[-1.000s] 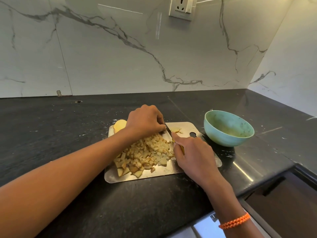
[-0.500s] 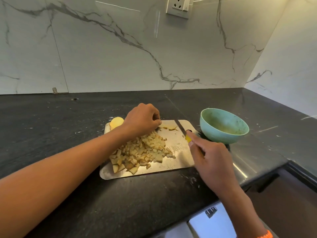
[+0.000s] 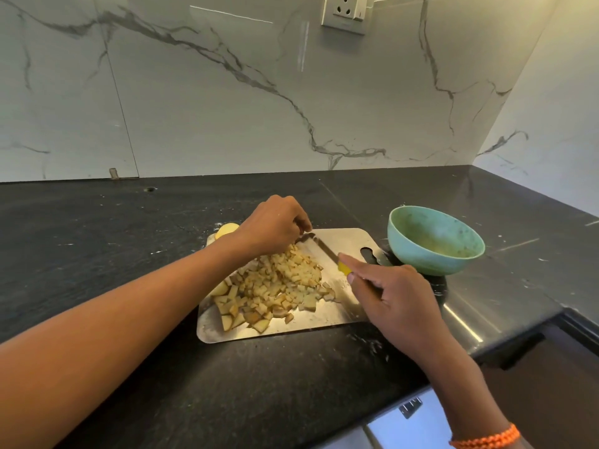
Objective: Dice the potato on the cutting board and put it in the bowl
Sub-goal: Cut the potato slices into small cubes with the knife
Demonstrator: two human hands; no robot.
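A metal cutting board lies on the black counter with a heap of diced potato on its left half. My right hand grips a knife by its yellow handle, the blade lying along the far right side of the heap. My left hand is curled over the far end of the heap, fingertips at the blade's tip; what it holds is hidden. A yellow potato piece shows behind my left wrist. A green bowl stands just right of the board, with no potato in it.
The black counter runs left and to the back, meeting marble walls behind and at the right. Its front edge drops off at the lower right above a steel fitting. A wall socket sits high on the back wall.
My right hand swung out to the right with the knife, then came back so the blade lies against the heap's far right side. My left hand stayed curled at the heap's far end.
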